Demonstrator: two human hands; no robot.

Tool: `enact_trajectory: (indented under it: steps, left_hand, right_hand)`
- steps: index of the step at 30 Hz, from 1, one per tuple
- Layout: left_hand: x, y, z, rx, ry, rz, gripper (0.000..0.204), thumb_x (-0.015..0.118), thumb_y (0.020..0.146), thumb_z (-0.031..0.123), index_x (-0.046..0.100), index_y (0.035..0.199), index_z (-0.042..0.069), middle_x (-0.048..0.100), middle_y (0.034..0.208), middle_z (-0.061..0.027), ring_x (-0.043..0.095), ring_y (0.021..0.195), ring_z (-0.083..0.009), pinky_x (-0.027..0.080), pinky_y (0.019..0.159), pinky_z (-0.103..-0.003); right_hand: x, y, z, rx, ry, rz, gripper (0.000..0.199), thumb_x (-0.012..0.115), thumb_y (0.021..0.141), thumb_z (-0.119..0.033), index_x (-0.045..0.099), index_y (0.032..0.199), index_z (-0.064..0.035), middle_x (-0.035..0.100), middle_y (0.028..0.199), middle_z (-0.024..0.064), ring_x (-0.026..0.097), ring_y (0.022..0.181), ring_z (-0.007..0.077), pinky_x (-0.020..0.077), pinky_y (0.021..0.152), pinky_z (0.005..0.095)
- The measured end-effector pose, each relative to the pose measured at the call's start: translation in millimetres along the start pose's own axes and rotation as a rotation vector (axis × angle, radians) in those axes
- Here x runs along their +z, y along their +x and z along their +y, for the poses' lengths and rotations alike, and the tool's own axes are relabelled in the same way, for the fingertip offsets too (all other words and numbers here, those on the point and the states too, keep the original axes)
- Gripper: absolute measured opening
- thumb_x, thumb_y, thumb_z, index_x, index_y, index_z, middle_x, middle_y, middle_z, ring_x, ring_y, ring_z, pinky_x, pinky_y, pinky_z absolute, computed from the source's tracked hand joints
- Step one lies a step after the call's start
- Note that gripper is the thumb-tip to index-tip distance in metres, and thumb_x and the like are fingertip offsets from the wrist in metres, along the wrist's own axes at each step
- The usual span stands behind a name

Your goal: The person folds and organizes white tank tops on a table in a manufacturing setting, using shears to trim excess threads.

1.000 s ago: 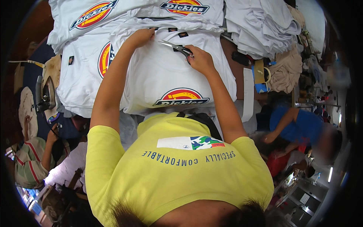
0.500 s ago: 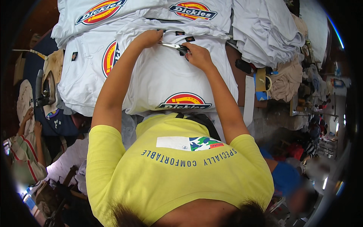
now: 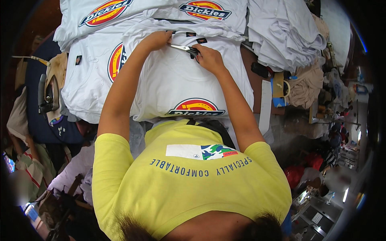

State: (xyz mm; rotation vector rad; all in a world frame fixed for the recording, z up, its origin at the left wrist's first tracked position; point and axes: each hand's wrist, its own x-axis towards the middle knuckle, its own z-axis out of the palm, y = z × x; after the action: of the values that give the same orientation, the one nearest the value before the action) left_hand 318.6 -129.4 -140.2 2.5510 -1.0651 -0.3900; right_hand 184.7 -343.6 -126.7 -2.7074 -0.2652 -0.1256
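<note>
My right hand [image 3: 210, 59] grips a pair of scissors [image 3: 181, 47] with dark handles and silver blades. The blades point left, and their tips reach the fingers of my left hand [image 3: 159, 40]. That hand is closed on the bunched neck edge of a white T-shirt [image 3: 189, 82]; the fingertips are partly hidden, so any thread there is too small to make out. The shirt lies on a stack, with a red, yellow and navy print at its near edge. Small black neck labels [image 3: 201, 40] show just beyond the scissors.
More white printed shirts [image 3: 90, 86] lie to the left and beyond. A tall pile of folded white cloth [image 3: 281, 36] stands at the far right, near a tape roll [image 3: 286, 88]. On the left an iron [image 3: 49, 94] rests on a dark board, and another person [image 3: 34, 160] handles cloth.
My hands and the scissors stay almost in place. At the left, the other person's cloth and arms have shifted. A person in blue at the lower right has mostly moved out of sight.
</note>
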Motion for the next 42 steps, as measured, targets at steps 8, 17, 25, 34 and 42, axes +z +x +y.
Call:
enact_trajectory:
  steps: [8,17,25,34,42]
  left_hand:
    - [-19,-27,-88,-0.295,-0.184,0.854,0.018,0.041,0.089,0.018,0.055,0.095,0.008,0.064,0.084,-0.0145,0.06,0.079,-0.0339,0.045,0.068,-0.041]
    - [-7,-66,-47,-0.09,-0.009,0.741,0.019,0.05,0.089,0.019,0.063,0.096,0.006,0.061,0.095,-0.0129,0.054,0.09,-0.0301,0.043,0.078,-0.037]
    - [16,-48,-11,-0.04,0.239,0.452,0.025,0.059,0.082,0.03,0.063,0.095,0.009,0.059,0.096,-0.006,0.053,0.091,-0.0256,0.042,0.075,-0.039]
    - [23,-36,4,-0.023,0.215,0.459,0.027,0.063,0.079,0.03,0.061,0.084,0.004,0.058,0.087,-0.008,0.053,0.086,-0.0272,0.042,0.073,-0.037]
    - [9,-38,-9,-0.111,-0.065,0.352,0.025,0.056,0.085,0.028,0.058,0.086,0.003,0.064,0.082,-0.0104,0.059,0.079,-0.031,0.046,0.069,-0.037]
  right_hand:
    - [-47,-68,49,0.297,0.108,0.198,0.04,0.059,0.073,-0.007,0.055,0.112,-0.0168,0.064,0.093,0.0135,0.061,0.083,0.0332,0.0477,0.07,0.04]
    - [-64,-240,169,0.849,-0.17,0.322,0.043,0.062,0.074,-0.004,0.054,0.115,-0.0121,0.062,0.1,0.0201,0.06,0.094,0.0353,0.0471,0.076,0.0375]
    - [-93,-180,148,0.823,-0.433,0.12,0.023,0.06,0.076,-0.009,0.061,0.099,-0.0057,0.063,0.09,0.0164,0.059,0.088,0.0362,0.0461,0.074,0.0427]
    - [-14,-25,155,0.068,-0.133,0.324,0.035,0.068,0.072,-0.042,0.064,0.095,-0.0151,0.06,0.102,0.0044,0.056,0.093,0.0285,0.0448,0.079,0.0366]
    - [-17,3,170,0.289,0.238,0.1,0.033,0.066,0.075,-0.04,0.061,0.088,-0.0104,0.064,0.078,0.0087,0.061,0.076,0.0255,0.0455,0.067,0.0353]
